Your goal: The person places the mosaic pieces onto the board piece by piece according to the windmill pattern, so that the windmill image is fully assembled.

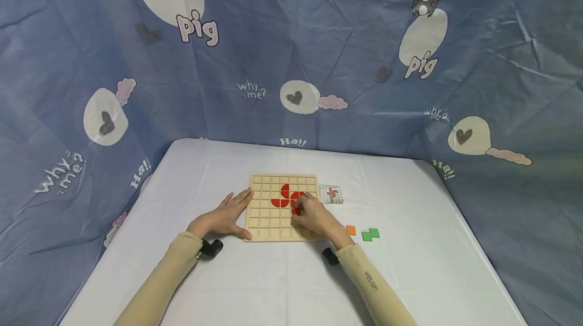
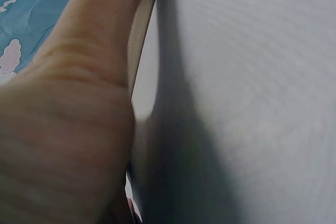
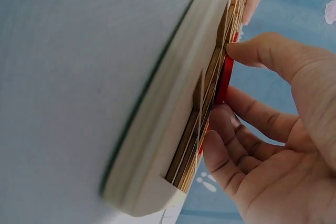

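A light wooden grid board (image 1: 273, 239) lies flat on the white table. Several red quarter-round pieces (image 1: 285, 192) sit in its middle squares, laid out like a pinwheel. My left hand (image 1: 226, 216) rests along the board's left edge with its fingers spread and the thumb near the lower left corner. Over the board, my right hand (image 1: 314, 213) pinches a red piece (image 3: 224, 80) between thumb and fingertip. That piece stands on edge close to the grid squares in the right wrist view. In the head view the hand hides part of the board's right side.
Right of the board lies a pattern card (image 1: 331, 194) showing a small red and green pinwheel on a grid. An orange square tile (image 1: 350, 230) and two green square tiles (image 1: 367, 236) lie beside my right forearm. Blue printed cloth (image 1: 255, 123) hangs around the table.
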`<control>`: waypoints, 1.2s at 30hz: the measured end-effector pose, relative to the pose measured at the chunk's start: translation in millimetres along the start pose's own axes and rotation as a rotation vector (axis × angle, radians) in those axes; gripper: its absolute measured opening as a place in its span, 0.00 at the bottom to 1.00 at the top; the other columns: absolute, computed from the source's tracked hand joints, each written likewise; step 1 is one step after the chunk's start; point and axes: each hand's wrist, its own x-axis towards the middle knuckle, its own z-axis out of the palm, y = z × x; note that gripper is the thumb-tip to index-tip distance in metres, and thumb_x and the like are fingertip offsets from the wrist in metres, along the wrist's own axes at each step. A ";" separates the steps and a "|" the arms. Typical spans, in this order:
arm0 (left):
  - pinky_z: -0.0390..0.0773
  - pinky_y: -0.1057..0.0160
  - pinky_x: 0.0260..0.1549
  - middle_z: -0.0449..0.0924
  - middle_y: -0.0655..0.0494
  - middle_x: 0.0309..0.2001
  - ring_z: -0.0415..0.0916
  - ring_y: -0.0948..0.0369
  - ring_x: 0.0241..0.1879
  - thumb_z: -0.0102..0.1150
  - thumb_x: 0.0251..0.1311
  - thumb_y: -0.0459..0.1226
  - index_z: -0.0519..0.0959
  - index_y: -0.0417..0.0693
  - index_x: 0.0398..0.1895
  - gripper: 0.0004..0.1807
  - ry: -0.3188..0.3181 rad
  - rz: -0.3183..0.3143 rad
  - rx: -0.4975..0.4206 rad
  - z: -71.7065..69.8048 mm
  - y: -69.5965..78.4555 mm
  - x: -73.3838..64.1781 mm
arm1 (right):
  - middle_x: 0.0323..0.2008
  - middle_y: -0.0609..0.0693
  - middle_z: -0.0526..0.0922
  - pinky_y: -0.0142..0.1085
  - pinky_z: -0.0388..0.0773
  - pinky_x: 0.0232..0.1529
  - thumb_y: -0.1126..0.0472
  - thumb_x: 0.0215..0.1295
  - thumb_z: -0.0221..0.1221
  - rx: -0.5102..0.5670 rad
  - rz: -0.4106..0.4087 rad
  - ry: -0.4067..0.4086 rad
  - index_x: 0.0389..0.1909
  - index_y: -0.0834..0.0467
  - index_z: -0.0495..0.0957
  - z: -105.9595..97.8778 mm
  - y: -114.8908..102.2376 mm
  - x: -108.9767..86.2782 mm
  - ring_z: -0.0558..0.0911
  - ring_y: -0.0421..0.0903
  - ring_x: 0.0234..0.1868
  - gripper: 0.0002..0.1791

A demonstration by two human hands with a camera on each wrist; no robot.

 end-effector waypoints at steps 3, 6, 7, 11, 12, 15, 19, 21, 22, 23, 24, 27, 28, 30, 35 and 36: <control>0.32 0.42 0.74 0.34 0.41 0.78 0.34 0.46 0.77 0.66 0.39 0.67 0.39 0.36 0.76 0.72 0.002 0.000 -0.001 -0.5 0.2 -0.1 | 0.38 0.48 0.74 0.29 0.74 0.32 0.54 0.57 0.67 -0.003 0.002 0.000 0.40 0.59 0.78 -0.1 0.0 0.3 0.72 0.40 0.33 0.15; 0.32 0.42 0.74 0.34 0.41 0.78 0.35 0.46 0.77 0.67 0.39 0.67 0.39 0.36 0.76 0.72 0.005 0.003 -0.002 -0.4 0.1 -0.1 | 0.38 0.48 0.74 0.29 0.74 0.32 0.54 0.57 0.67 -0.005 0.007 -0.001 0.40 0.59 0.79 -0.1 0.7 0.7 0.72 0.40 0.33 0.15; 0.32 0.42 0.74 0.34 0.41 0.78 0.35 0.46 0.77 0.67 0.39 0.67 0.40 0.36 0.76 0.72 0.005 0.004 -0.002 -0.2 0.0 0.0 | 0.38 0.48 0.75 0.29 0.75 0.33 0.54 0.57 0.67 -0.004 0.007 -0.001 0.40 0.59 0.79 -0.1 1.1 0.8 0.72 0.40 0.34 0.15; 0.32 0.42 0.74 0.34 0.41 0.78 0.35 0.46 0.77 0.66 0.39 0.67 0.40 0.36 0.76 0.72 0.003 0.008 0.000 0.4 -0.3 -0.2 | 0.38 0.47 0.75 0.29 0.75 0.33 0.55 0.58 0.68 0.021 0.000 0.001 0.39 0.58 0.79 0.1 3.0 0.6 0.72 0.40 0.34 0.14; 0.32 0.41 0.74 0.34 0.41 0.78 0.35 0.46 0.77 0.66 0.39 0.67 0.40 0.35 0.76 0.72 0.004 0.009 -0.003 0.3 -0.2 -0.2 | 0.37 0.47 0.75 0.29 0.75 0.33 0.55 0.58 0.68 0.030 -0.005 0.002 0.39 0.58 0.79 0.1 3.5 0.5 0.72 0.40 0.35 0.13; 0.32 0.41 0.74 0.34 0.41 0.78 0.35 0.46 0.77 0.66 0.39 0.68 0.40 0.36 0.76 0.72 0.005 0.010 0.000 0.0 0.2 -0.3 | 0.37 0.46 0.76 0.29 0.75 0.33 0.56 0.59 0.67 0.050 -0.025 0.008 0.39 0.58 0.79 0.4 4.7 0.1 0.72 0.39 0.36 0.12; 0.33 0.41 0.74 0.34 0.41 0.78 0.35 0.46 0.77 0.66 0.39 0.67 0.40 0.36 0.76 0.72 0.007 0.010 0.002 -0.6 0.5 -0.1 | 0.37 0.47 0.77 0.28 0.76 0.34 0.57 0.59 0.67 0.064 -0.040 0.011 0.39 0.59 0.79 0.5 5.9 -0.1 0.73 0.39 0.36 0.12; 0.33 0.41 0.74 0.35 0.40 0.78 0.35 0.45 0.77 0.67 0.39 0.67 0.40 0.35 0.76 0.72 0.009 0.012 0.000 -0.9 0.6 0.0 | 0.38 0.47 0.77 0.29 0.76 0.34 0.57 0.60 0.66 0.065 -0.041 0.009 0.40 0.59 0.79 0.4 6.1 -0.2 0.73 0.39 0.36 0.12; 0.33 0.41 0.74 0.35 0.40 0.78 0.35 0.45 0.77 0.67 0.39 0.67 0.40 0.35 0.76 0.72 0.010 0.013 -0.001 -0.9 0.6 0.0 | 0.38 0.47 0.77 0.29 0.76 0.35 0.57 0.60 0.66 0.066 -0.041 0.008 0.40 0.59 0.79 0.4 6.2 -0.1 0.73 0.39 0.36 0.12; 0.33 0.41 0.74 0.35 0.40 0.78 0.36 0.45 0.77 0.67 0.39 0.67 0.40 0.35 0.76 0.72 0.011 0.013 0.000 -1.1 0.8 0.0 | 0.38 0.47 0.77 0.29 0.76 0.35 0.57 0.60 0.66 0.066 -0.040 0.008 0.40 0.59 0.79 0.4 6.2 -0.2 0.73 0.39 0.36 0.12; 0.33 0.41 0.74 0.35 0.40 0.78 0.36 0.45 0.77 0.67 0.39 0.67 0.40 0.35 0.76 0.72 0.012 0.013 -0.003 -1.3 1.0 -0.1 | 0.38 0.47 0.77 0.29 0.76 0.35 0.57 0.60 0.66 0.064 -0.040 0.008 0.40 0.59 0.79 0.4 6.1 -0.1 0.73 0.39 0.36 0.12; 0.33 0.41 0.74 0.35 0.40 0.78 0.36 0.45 0.77 0.68 0.39 0.66 0.40 0.35 0.76 0.72 0.011 0.013 -0.006 -1.7 1.6 -0.3 | 0.38 0.47 0.77 0.30 0.76 0.36 0.57 0.61 0.65 0.069 -0.038 0.006 0.41 0.59 0.79 -0.2 6.1 -0.3 0.73 0.39 0.37 0.12; 0.33 0.41 0.74 0.35 0.40 0.78 0.36 0.45 0.77 0.68 0.39 0.66 0.40 0.35 0.76 0.72 0.012 0.012 -0.006 -1.8 1.7 -0.4 | 0.39 0.47 0.77 0.30 0.77 0.36 0.57 0.61 0.65 0.075 -0.037 0.007 0.41 0.59 0.79 -0.5 6.3 -0.5 0.74 0.40 0.37 0.12; 0.33 0.41 0.74 0.35 0.40 0.78 0.35 0.45 0.77 0.68 0.39 0.66 0.40 0.35 0.76 0.72 0.011 0.011 -0.007 -1.9 1.8 -0.5 | 0.39 0.47 0.77 0.31 0.77 0.37 0.57 0.61 0.65 0.093 -0.033 0.008 0.42 0.59 0.79 -2.4 7.0 -1.6 0.75 0.40 0.38 0.12; 0.32 0.41 0.74 0.35 0.41 0.78 0.35 0.46 0.77 0.67 0.38 0.67 0.40 0.36 0.76 0.72 0.011 0.002 -0.012 -1.8 1.4 -0.8 | 0.41 0.46 0.77 0.32 0.78 0.38 0.57 0.62 0.64 0.150 -0.013 0.013 0.44 0.58 0.78 -11.8 14.6 -8.5 0.76 0.40 0.38 0.13; 0.32 0.41 0.74 0.35 0.41 0.78 0.35 0.46 0.77 0.67 0.38 0.67 0.40 0.36 0.76 0.72 0.011 0.001 -0.015 -1.8 1.2 -1.0 | 0.42 0.46 0.77 0.32 0.78 0.38 0.57 0.63 0.64 0.163 -0.009 0.014 0.44 0.57 0.78 -14.6 17.1 -10.7 0.76 0.40 0.38 0.12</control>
